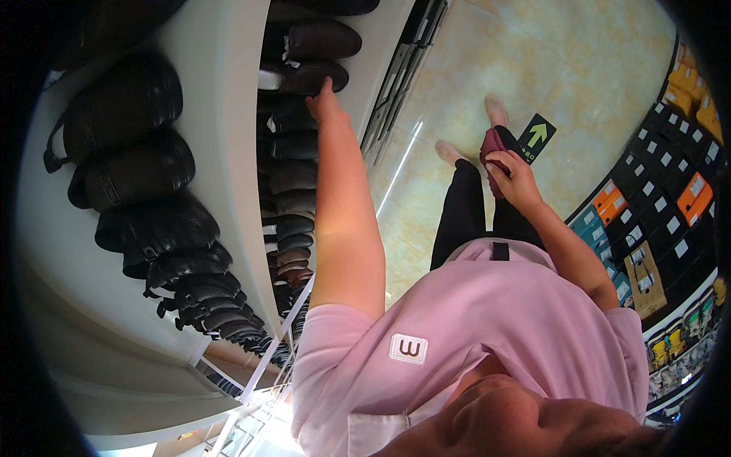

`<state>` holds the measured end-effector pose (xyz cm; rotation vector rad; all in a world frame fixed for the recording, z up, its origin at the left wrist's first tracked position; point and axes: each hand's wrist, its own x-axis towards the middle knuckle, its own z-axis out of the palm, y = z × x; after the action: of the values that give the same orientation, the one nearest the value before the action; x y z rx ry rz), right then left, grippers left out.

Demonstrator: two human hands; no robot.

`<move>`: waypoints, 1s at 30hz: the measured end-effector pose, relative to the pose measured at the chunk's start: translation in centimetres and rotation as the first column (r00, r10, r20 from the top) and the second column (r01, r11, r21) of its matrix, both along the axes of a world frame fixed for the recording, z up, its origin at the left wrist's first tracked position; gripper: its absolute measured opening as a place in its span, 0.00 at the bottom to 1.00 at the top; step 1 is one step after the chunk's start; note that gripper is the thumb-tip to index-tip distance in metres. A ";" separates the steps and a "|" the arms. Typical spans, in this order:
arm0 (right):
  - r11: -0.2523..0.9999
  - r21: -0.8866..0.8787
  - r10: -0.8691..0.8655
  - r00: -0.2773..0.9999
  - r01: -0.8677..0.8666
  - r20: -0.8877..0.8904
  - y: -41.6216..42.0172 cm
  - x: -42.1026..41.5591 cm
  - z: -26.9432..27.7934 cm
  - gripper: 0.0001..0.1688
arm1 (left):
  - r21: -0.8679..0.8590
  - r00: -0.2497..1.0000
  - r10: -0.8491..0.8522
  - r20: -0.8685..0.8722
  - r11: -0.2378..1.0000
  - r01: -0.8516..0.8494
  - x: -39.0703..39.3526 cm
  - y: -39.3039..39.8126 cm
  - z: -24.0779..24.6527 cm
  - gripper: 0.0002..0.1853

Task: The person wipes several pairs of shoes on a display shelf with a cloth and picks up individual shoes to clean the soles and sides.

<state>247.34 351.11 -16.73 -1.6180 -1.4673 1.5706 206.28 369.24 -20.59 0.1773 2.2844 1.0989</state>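
Note:
My left arm stretches to a shelf lined with dark leather shoes. My left hand [328, 107] is at the toe of a dark brown shoe [305, 79], one finger lying over it. The other fingers are mostly hidden, so whether they grip the shoe is unclear. Another dark brown shoe [325, 40] with white paper at its opening sits just beyond. A black shoe [292, 114] is close on the near side. Out in front of my legs, my right hand [514, 176] holds a bunched maroon cloth [491, 143] that hangs past my fingers.
Black shoes [157, 223] line an upper shelf [228, 143] at the left. Stacked boxes [394, 80] stand below the lower shelf. A green arrow sign [537, 137] lies on the tiled floor [577, 74]. Black shoeboxes [657, 171] and orange boxes [610, 201] are stacked at the right.

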 end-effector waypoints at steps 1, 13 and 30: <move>1.000 -0.001 -0.015 1.000 0.015 -0.003 0.3 0.3 -0.1 0.11 | -0.077 0.998 0.056 -0.038 0.995 -0.059 0.2 0.8 -0.2 0.50; 0.998 0.031 -0.051 0.998 0.050 0.025 2.6 3.6 -1.7 0.10 | -0.292 0.946 0.114 -0.303 0.934 -0.206 -1.5 3.7 -5.3 0.63; 1.000 -0.011 0.014 0.999 -0.014 0.032 4.3 3.1 -1.6 0.10 | -0.244 0.943 0.141 -0.301 0.945 -0.219 0.1 4.0 -3.1 0.63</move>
<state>250.45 355.46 -18.28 -1.6497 -1.4926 1.5693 206.35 373.27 -23.68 0.0087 2.7270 0.8741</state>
